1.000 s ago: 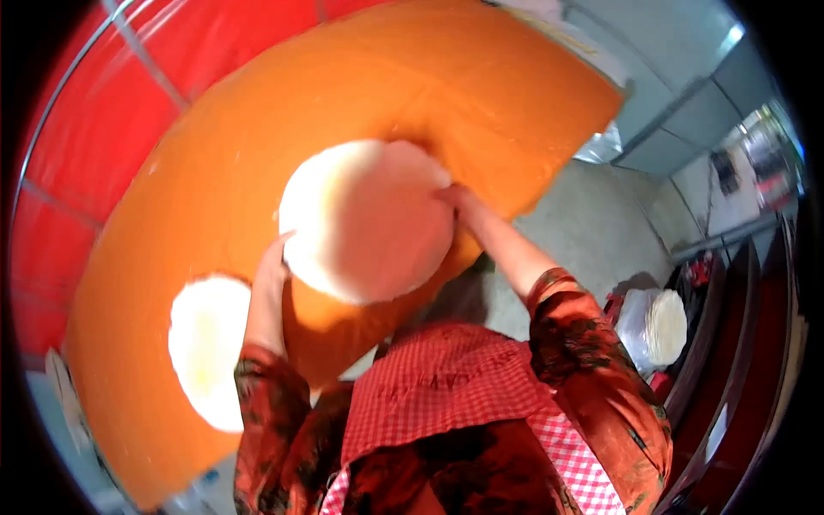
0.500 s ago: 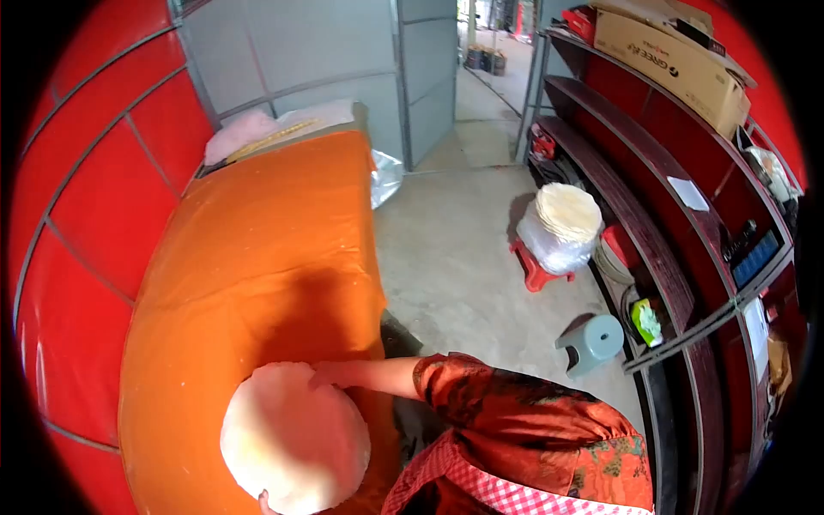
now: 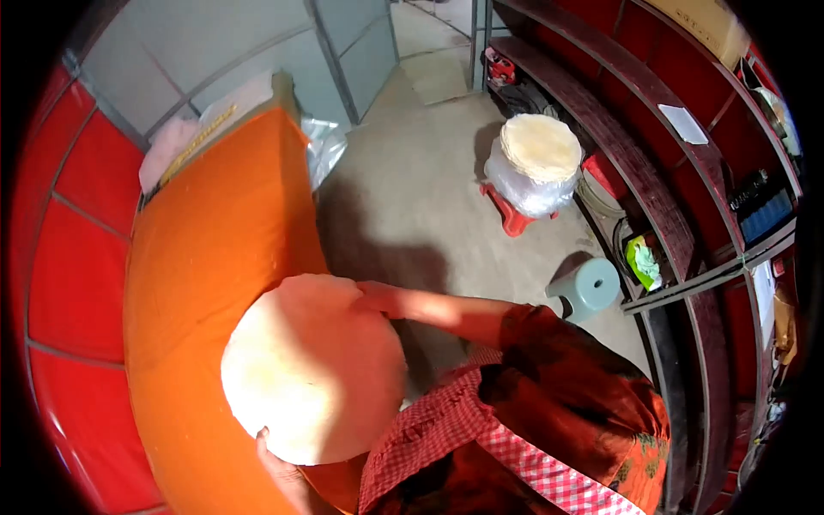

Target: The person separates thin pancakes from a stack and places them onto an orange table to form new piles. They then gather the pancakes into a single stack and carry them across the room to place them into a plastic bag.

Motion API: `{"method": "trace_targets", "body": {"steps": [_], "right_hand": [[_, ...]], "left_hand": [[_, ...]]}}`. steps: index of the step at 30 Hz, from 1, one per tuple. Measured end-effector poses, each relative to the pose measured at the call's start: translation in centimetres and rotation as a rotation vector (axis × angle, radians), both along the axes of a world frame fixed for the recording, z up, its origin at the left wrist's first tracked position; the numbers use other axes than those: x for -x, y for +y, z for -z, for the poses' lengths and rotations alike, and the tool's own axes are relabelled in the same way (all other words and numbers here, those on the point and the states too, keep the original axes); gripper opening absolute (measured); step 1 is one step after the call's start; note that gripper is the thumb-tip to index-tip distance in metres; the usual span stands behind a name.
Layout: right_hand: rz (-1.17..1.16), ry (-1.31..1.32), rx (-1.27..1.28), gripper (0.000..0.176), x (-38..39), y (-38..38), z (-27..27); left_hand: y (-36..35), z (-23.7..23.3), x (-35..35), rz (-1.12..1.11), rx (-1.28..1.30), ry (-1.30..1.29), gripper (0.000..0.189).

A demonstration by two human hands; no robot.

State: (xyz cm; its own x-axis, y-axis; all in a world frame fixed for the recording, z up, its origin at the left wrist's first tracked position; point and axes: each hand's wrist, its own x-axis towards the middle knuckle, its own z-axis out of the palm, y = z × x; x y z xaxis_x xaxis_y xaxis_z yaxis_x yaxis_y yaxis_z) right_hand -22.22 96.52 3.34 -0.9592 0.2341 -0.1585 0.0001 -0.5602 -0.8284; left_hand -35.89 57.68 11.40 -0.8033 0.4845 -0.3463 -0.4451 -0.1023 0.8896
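A large, pale round flatbread point(image 3: 309, 378) is held level between my two hands, near my apron and overlapping the edge of the orange-covered table point(image 3: 232, 215). My right hand point(image 3: 378, 298) grips its far right rim, the fingers partly lost in shadow. At the near rim my left hand point(image 3: 279, 463) has its thumb on top, while its other fingers are hidden underneath. Bright light falls across part of the bread and shadow over the rest.
A stack of similar flatbreads point(image 3: 541, 148) sits on a plastic-wrapped pile on a red stool point(image 3: 515, 215). Nearby stand a grey-blue stool point(image 3: 588, 287) and long dark shelves point(image 3: 627, 180). A silvery plastic bag point(image 3: 324, 150) hangs at the table's far end.
The flatbread has come up off the table and toward my body, with both hands on it. My view has turned to the right and down.
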Motion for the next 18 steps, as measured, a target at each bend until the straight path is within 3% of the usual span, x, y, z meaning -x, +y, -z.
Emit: {"method": "trace_targets", "body": {"steps": [2, 3, 6, 8, 9, 10, 12, 13, 14, 16, 18], "right_hand": [[0.085, 0.023, 0.012, 0.058, -2.9, 5.1, -1.9], [0.077, 0.061, -0.022, 0.056, -3.6, 8.2, -1.1], [0.229, 0.171, -0.031, 0.052, -8.0, 15.5, -2.2], [0.168, 0.122, 0.03, 0.049, -9.1, 23.3, 4.8], [0.132, 0.088, 0.077, 0.047, -9.6, 25.9, 7.7], [0.243, -0.076, 0.086, 0.039, -11.0, 26.4, 1.9], [0.301, -0.067, 0.087, 0.038, -12.3, 29.8, 0.6], [0.316, -0.106, 0.07, 0.038, -13.0, 31.8, 0.3], [0.338, -0.143, 0.054, 0.039, -13.5, 33.7, 0.1], [0.433, -0.262, -0.01, 0.039, -13.0, 36.7, -3.0], [0.574, -0.439, -0.097, 0.04, -12.1, 38.2, -9.2]], "left_hand": [[5.8, 1.6, 1.9, 0.083, -0.028, -0.05, 0.068], [11.3, -2.2, -1.3, 0.019, 0.016, -0.008, 0.071], [20.1, 0.2, 0.8, 0.249, -0.102, -0.097, 0.069], [25.4, 1.3, 1.2, 0.281, -0.044, -0.157, 0.062], [29.3, -2.3, -1.5, 0.21, -0.002, -0.296, 0.059], [33.2, -6.0, -3.8, 0.142, 0.039, -0.434, 0.057], [37.7, -5.0, -3.1, 0.249, -0.076, -0.357, 0.055], [39.4, -2.2, -0.7, 0.298, -0.05, -0.357, 0.052], [42.5, -5.5, -1.6, 0.323, -0.066, -0.285, 0.037], [46.9, -0.5, 2.0, 0.392, -0.105, -0.281, 0.03], [51.3, 9.7, 9.0, 0.438, -0.149, -0.426, 0.026]]}}
